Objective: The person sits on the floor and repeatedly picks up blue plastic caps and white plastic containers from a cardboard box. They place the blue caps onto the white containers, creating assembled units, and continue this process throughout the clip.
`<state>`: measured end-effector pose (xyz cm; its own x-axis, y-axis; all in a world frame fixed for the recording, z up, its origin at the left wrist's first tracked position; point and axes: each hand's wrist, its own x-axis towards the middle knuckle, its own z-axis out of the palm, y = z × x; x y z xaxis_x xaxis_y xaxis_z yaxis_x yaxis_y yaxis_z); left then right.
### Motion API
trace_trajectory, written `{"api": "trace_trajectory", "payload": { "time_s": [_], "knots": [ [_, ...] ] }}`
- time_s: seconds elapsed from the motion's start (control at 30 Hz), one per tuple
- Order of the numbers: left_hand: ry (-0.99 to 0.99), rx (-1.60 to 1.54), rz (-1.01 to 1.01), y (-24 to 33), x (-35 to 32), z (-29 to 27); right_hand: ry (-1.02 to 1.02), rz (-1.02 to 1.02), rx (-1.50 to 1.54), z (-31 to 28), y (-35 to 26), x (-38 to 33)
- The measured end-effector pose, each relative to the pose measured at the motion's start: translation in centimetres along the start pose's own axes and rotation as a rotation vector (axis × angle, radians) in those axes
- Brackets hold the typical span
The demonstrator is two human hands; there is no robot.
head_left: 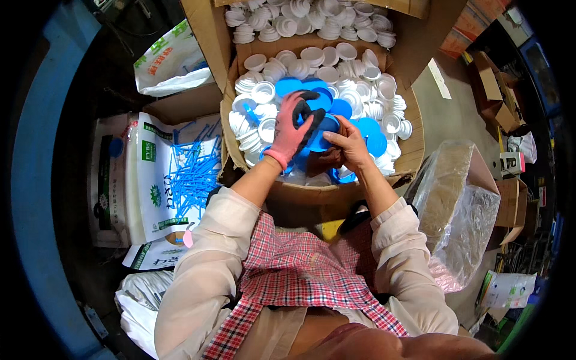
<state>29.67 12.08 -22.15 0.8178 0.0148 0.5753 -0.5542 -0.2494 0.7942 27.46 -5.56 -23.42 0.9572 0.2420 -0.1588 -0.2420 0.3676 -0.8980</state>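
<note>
My left hand (292,129) wears a pink glove with dark-coated fingers. Those fingers curl toward the thumb over the blue round pieces, and whatever is between them is hidden. Opposite it, my bare right hand (350,146) grips the edge of a blue round lid (324,132), thumb on top and the other fingers in shadow below. More blue lids (373,139) lie around both hands. Beneath and behind them is a heap of white plastic caps (312,57) in an open cardboard box (413,126).
Left of the box, many thin blue plastic sticks (195,174) lie on a printed white sack (157,180). Another white bag (174,60) stands above them. To the right is a carton lined with clear plastic (454,210). Smaller cardboard boxes (495,90) sit farther right.
</note>
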Motion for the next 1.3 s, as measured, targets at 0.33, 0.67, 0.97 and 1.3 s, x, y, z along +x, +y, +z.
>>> {"api": "trace_trajectory", "payload": {
  "time_s": [0.33, 0.67, 0.97, 1.3],
  "knots": [
    [-0.950, 1.018, -0.506, -4.6, -1.0, -4.7, 0.357, -0.277, -0.939, -5.1, -4.4, 0.3],
    [-0.508, -0.030, -0.676, -6.5, -1.2, -3.1, 0.113, -0.860, -1.058, -0.4, -3.1, -2.8],
    [-0.265, -1.645, -0.971, -1.6, -1.2, 1.1, -0.026, -1.005, -1.222, 3.6, 1.2, -3.7],
    [-0.255, -0.779, -0.357, -0.7, -2.6, 1.0, 0.268, -0.911, -1.244, 3.3, -1.8, -1.3]
  ]
}}
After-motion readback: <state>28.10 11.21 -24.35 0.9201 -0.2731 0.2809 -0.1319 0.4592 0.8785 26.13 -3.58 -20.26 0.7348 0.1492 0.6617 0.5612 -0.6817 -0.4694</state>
